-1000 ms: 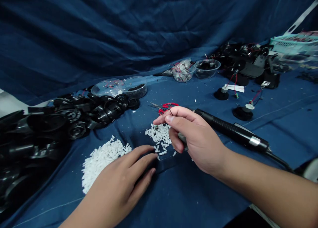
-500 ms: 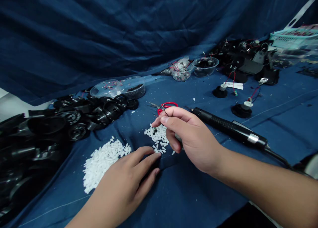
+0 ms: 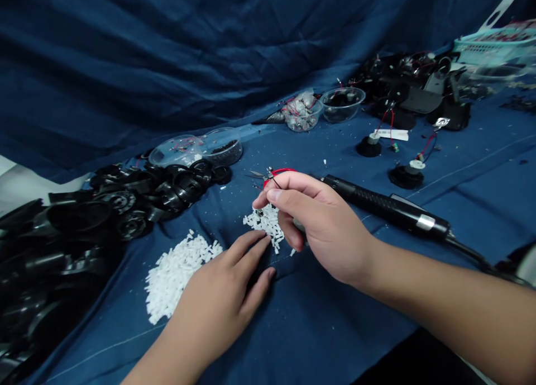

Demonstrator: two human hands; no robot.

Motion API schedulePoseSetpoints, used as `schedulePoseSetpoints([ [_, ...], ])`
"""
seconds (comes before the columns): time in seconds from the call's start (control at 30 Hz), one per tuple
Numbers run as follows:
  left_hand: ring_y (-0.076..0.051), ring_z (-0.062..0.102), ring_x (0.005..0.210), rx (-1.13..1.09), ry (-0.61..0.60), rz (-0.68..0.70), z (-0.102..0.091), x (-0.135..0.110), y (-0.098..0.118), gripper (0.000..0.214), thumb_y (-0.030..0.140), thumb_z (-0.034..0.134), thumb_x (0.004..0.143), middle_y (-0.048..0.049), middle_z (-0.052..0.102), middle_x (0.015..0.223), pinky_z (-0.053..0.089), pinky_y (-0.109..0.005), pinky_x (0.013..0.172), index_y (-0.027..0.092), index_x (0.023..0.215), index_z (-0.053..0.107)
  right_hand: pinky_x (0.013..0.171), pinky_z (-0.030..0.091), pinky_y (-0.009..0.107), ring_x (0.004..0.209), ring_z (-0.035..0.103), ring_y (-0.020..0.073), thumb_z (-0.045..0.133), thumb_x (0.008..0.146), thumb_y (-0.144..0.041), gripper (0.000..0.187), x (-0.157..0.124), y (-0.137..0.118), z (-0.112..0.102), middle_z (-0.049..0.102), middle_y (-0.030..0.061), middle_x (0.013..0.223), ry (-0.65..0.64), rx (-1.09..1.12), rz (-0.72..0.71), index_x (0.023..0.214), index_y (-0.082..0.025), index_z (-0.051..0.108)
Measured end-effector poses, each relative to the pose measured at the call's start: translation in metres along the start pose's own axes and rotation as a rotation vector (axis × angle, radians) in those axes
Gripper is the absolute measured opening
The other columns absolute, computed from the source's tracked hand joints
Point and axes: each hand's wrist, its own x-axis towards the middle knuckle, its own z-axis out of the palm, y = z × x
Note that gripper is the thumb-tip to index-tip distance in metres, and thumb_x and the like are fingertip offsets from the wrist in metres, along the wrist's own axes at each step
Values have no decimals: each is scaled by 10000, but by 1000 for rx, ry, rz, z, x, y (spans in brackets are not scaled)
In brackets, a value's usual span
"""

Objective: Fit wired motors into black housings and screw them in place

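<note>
My right hand (image 3: 322, 220) is closed, thumb against forefinger, above a small pile of white plastic pieces (image 3: 272, 227). A thin black wire (image 3: 275, 181) sticks up from this pinch, and small metal bits show near its fingertips; the rest is hidden by the fingers. My left hand (image 3: 226, 287) lies low over the cloth with its thumb apart from its fingers. Its fingertips reach the near edge of the small pile, and nothing shows in it. Left of that hand is a larger heap of white plastic pieces (image 3: 173, 276). Red-handled scissors (image 3: 283, 171) lie partly behind my right hand.
A black electric screwdriver (image 3: 385, 209) with a cord lies at right. Black plastic housings (image 3: 84, 212) crowd the left side. Clear tubs (image 3: 343, 104) hold small parts at the back. Two black round parts with wires (image 3: 406, 176) stand beyond the screwdriver. A turquoise basket (image 3: 481, 52) is far right.
My left hand has shifted slightly right and away from me, to the small pile's edge. My right hand keeps its pinch, and more metal shows by its fingertips. The view has shifted slightly.
</note>
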Motion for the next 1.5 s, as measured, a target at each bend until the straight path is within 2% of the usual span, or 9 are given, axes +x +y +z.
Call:
schedulePoseSetpoints([
  [0.17,-280,780,1162,-40,31,-24,-3,0,-2,380,424,422,1156,-80,609,1563,693,-467,913,301,1459,615,495,363,259,477,422,116,618,1041,-355,224,1,4,-2,481,-65,514,15,-25,-4,886,-224,714],
  [0.3,-260,799,969,-12,76,-133,-4,-3,0,380,465,419,1144,-109,641,1454,690,-426,774,269,1334,682,488,358,259,466,416,121,633,1029,-389,229,2,6,-2,475,-67,496,19,-20,19,879,-231,704],
  [0.43,-253,790,872,3,105,-201,-2,-3,1,422,512,415,1135,-127,649,1367,686,-436,744,240,1308,686,486,358,257,462,415,114,625,1031,-380,238,2,4,-2,484,-67,499,16,-16,23,863,-227,699],
  [0.53,-281,801,920,21,117,-221,-1,-2,-1,455,536,415,1131,-129,663,1366,694,-463,768,224,1342,669,488,360,249,469,425,103,631,1028,-364,232,1,2,-3,503,-70,522,14,-8,15,857,-222,697],
  [0.8,-333,760,1237,42,105,-135,1,0,-3,434,449,423,1143,-108,656,1542,688,-526,953,219,1458,616,489,363,256,465,433,92,623,1022,-343,228,-1,1,0,533,-68,565,-2,-4,0,845,-212,683],
  [0.97,-345,729,1312,71,90,-99,3,1,-3,495,439,416,1148,-110,617,1610,666,-550,1034,190,1543,581,496,359,253,468,433,90,615,1025,-336,230,-1,2,1,514,-73,541,-11,-28,-18,844,-207,676],
  [1.2,-312,737,1306,105,87,-61,5,-2,-7,508,441,396,1150,-37,588,1644,675,-524,1042,227,1575,572,518,375,231,478,434,83,617,1029,-338,225,0,4,2,499,-81,512,-6,-41,-13,870,-191,678],
  [1.4,-321,756,1277,68,203,-231,8,0,-8,521,492,430,1126,-69,606,1623,708,-519,962,215,1530,607,510,374,222,472,437,82,619,1036,-343,233,0,4,0,500,-82,500,-1,-36,-8,870,-192,682],
  [1.5,-352,772,1245,96,174,-263,9,2,-8,513,488,429,1118,-85,611,1617,708,-561,939,212,1494,644,502,373,216,472,443,75,625,1029,-328,227,0,3,1,512,-82,522,-6,-23,-15,860,-187,679],
])
